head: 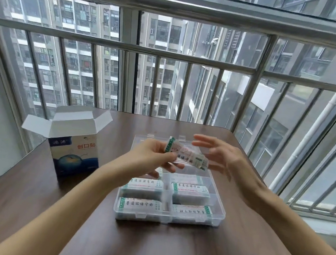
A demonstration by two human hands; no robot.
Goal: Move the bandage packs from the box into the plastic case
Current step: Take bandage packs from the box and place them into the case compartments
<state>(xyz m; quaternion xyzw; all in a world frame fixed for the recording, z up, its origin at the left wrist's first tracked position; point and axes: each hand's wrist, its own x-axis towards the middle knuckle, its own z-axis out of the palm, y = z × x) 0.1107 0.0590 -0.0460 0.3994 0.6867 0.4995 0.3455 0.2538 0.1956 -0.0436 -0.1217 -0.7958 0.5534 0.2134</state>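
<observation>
A person stands at a dark brown wood-grain counter (232, 251) set against a barred window, both bare forearms reaching in. The left hand (155, 157) pinches one end of a small clear-wrapped bandage pack with green edge bands and printed lettering (187, 155), fingers and thumb curled round it, holding it in the air above the far half of a shallow transparent plastic case with divided compartments (167, 219). The pack's long axis runs left to right, dipping slightly toward the right. The right hand (220, 155) hovers just beside the pack's free end, fingers straight and spread, holding nothing; whether a fingertip touches the wrapper cannot be told through the blur. That hand is the nearer one to steady the pack. Four matching packs (145, 185) already lie flat in the case's near compartments, each with its long axis crosswise, and one more seems to lie in the compartment behind them on the right. The held pack sits roughly over the far compartments, so it likely needs only to be lowered. Well apart on the left stands an upright blue and white cardboard box (75, 154), glossy, its white top flaps open. The wrappers look thin, slick and slightly crinkly.
</observation>
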